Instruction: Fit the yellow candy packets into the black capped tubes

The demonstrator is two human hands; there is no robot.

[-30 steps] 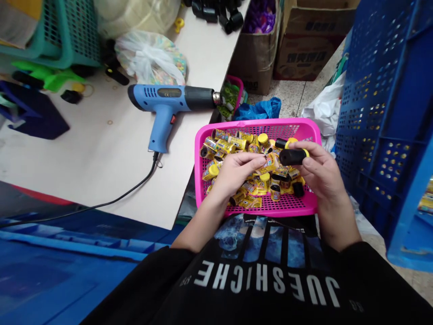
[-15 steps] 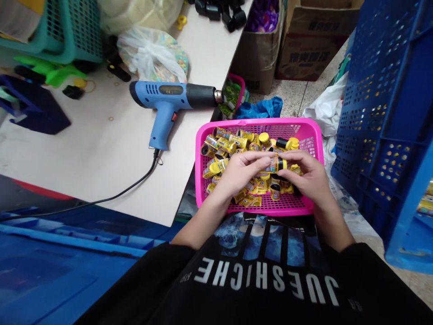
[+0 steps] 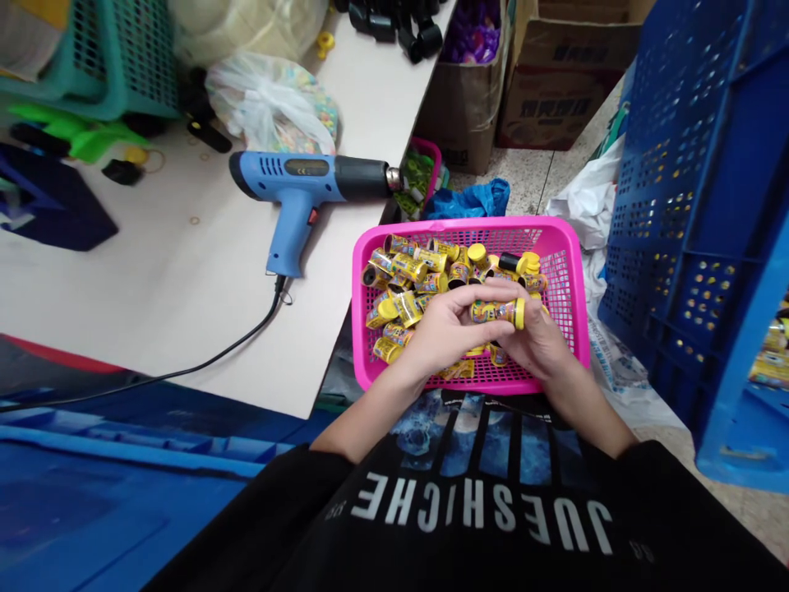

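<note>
Two hands checked: we record left hand (image 3: 447, 329) and right hand (image 3: 539, 344), fingers (image 3: 477, 301) closed on one yellow-capped bottle (image 3: 496, 312) above a pink basket (image 3: 462, 225).

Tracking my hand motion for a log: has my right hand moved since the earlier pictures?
Yes: the right hand has moved left, away from the right rim of the pink basket, to the yellow-capped canister beside the left hand.

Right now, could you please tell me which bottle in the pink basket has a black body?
The black bottle lies just beyond the right hand, its yellow cap pointing right; the other bottles nearby wear yellow printed labels.
</note>
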